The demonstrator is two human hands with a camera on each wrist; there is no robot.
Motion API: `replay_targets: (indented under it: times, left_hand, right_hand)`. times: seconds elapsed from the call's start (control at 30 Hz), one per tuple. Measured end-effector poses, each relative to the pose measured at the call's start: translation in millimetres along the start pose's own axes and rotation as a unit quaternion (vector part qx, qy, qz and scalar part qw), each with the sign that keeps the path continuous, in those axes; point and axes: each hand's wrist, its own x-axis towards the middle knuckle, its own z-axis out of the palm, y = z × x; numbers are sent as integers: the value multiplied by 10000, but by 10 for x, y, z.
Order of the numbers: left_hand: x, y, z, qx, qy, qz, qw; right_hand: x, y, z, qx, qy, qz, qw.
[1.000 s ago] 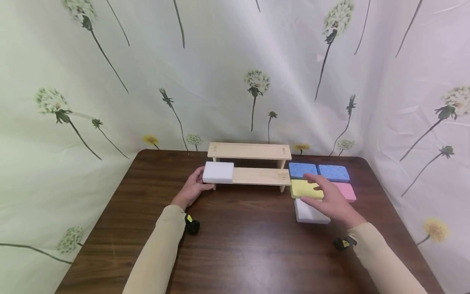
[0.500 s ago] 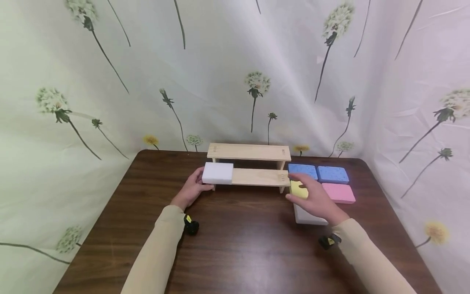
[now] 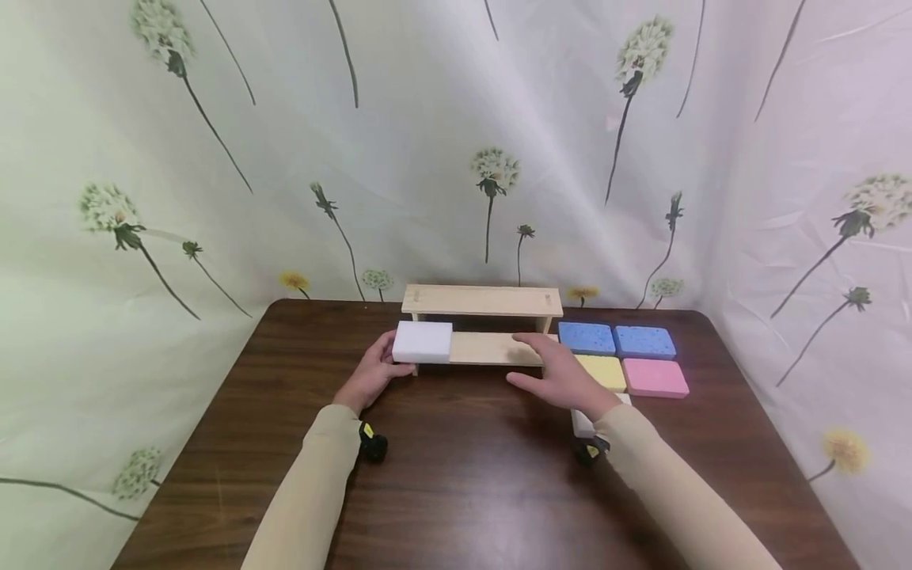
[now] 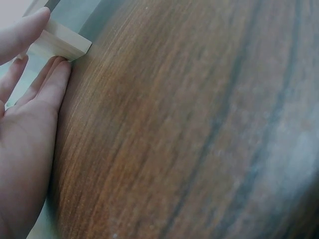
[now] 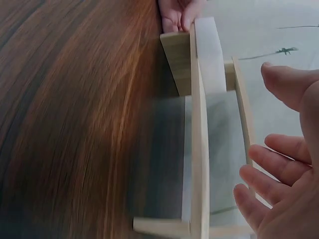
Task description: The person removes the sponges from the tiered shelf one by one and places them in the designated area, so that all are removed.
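A two-tier wooden shelf (image 3: pixel 484 301) stands at the back of the table. On the left end of its lower tier lies a white sponge (image 3: pixel 422 342). My left hand (image 3: pixel 370 374) grips the shelf's left end beside that sponge, thumb in front; in the left wrist view the wooden leg (image 4: pixel 65 42) shows between thumb and fingers. My right hand (image 3: pixel 563 376) hovers in front of the lower tier's right part, fingers spread and holding nothing. In the right wrist view its fingers (image 5: pixel 279 164) are apart from the wood.
Right of the shelf, two blue sponges (image 3: pixel 586 338), a yellow sponge (image 3: pixel 604 372) and a pink sponge (image 3: pixel 655 378) lie on the dark wooden table (image 3: pixel 456 483). Another white sponge (image 3: pixel 583 423) is partly hidden by my right wrist. A flower-printed curtain (image 3: pixel 427 158) hangs behind.
My right hand has moved left, from above the yellow and white sponges to the shelf's right part. The left hand, the shelf and the sponges have stayed in place.
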Motion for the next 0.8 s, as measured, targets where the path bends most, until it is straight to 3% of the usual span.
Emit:
replay_targets:
  times: [0.33, 0.8]
  left_hand:
    - [-9, 4, 14, -36, 48, 127, 9999]
    - [6, -11, 2, 36, 60, 18, 10000]
  right_hand:
    - [338, -153, 267, 228, -201, 120, 9995]
    - [786, -226, 632, 333, 45, 182, 9993]
